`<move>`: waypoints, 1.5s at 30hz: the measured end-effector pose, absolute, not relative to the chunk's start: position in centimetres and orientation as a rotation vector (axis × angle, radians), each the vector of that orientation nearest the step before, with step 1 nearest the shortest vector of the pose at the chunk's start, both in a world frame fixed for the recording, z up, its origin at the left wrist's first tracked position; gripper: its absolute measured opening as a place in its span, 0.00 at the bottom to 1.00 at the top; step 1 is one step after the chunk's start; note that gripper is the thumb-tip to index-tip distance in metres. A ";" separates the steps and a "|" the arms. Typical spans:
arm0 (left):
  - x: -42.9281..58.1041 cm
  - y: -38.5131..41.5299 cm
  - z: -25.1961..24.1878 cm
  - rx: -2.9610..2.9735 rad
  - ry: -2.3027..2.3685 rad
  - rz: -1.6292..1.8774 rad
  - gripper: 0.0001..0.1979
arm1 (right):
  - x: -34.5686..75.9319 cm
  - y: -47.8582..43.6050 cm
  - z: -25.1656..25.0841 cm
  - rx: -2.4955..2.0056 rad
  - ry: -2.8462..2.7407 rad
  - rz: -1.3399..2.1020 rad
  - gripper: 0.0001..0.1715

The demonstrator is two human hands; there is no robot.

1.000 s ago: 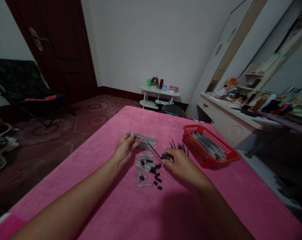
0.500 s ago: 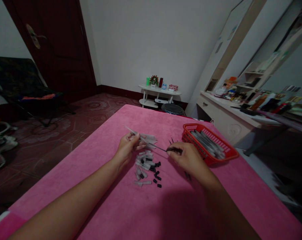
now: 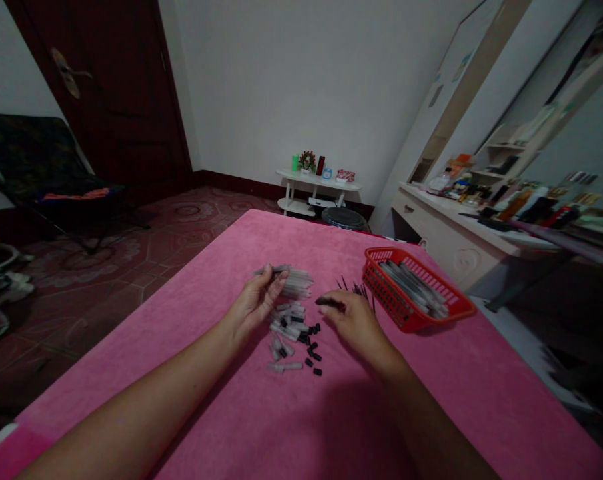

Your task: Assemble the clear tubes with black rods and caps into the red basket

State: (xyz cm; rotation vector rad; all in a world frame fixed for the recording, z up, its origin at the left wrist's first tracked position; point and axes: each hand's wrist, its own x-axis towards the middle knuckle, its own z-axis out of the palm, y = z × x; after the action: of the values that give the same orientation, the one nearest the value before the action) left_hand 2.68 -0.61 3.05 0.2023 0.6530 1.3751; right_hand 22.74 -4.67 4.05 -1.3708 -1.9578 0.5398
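My left hand (image 3: 257,295) pinches a clear pen barrel (image 3: 272,269) between thumb and fingers, just above the left end of a row of clear pen tubes (image 3: 297,283). Closed in front of the red basket, my right hand (image 3: 355,325) holds a short dark piece (image 3: 329,303); its kind is unclear. Below the row of tubes lies a pile of clear caps (image 3: 288,327), some with dark parts inside. Small black plugs (image 3: 317,357) are scattered at the pile's right. Thin dark refills (image 3: 362,291) lie behind my right hand, partly covered by it.
The red plastic basket (image 3: 411,320), full of grey pens (image 3: 415,288), stands at the right on the pink cloth (image 3: 221,413). Beyond it is a white dresser (image 3: 444,223) crowded with bottles. A small white shelf table (image 3: 318,179) stands against the back wall.
A thin dark rod stretched between my hands earlier; now they are apart with no rod between them. My right hand has shifted slightly left and nearer to me. The left hand's barrel has tilted flatter.
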 end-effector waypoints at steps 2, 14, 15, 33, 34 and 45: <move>2.6 -0.6 3.3 0.169 0.646 1.379 0.11 | 23.0 -4.4 3.0 -1.430 -2.102 0.543 0.13; 2.8 -0.4 1.2 0.410 0.675 1.379 0.04 | 23.5 -4.2 2.2 -1.499 -2.284 0.523 0.10; 2.9 -0.5 1.1 0.447 0.687 1.376 0.04 | 23.5 -4.2 2.2 -1.505 -2.254 0.551 0.09; 4.4 -2.1 0.9 0.771 0.708 1.321 0.18 | 20.7 -4.7 3.5 -1.273 -1.548 0.653 0.03; 4.4 -2.1 0.9 0.768 0.710 1.319 0.18 | 20.7 -4.7 3.6 -1.277 -1.560 0.633 0.03; 4.7 -2.4 1.1 0.759 0.728 1.317 0.18 | 20.5 -5.3 3.6 -1.313 -1.626 0.517 0.03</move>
State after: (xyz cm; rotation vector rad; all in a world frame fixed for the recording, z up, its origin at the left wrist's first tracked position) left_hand 4.67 -2.43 1.11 0.7591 0.7278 1.3173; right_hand 20.51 -5.33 3.65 -1.3127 -1.6258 0.5171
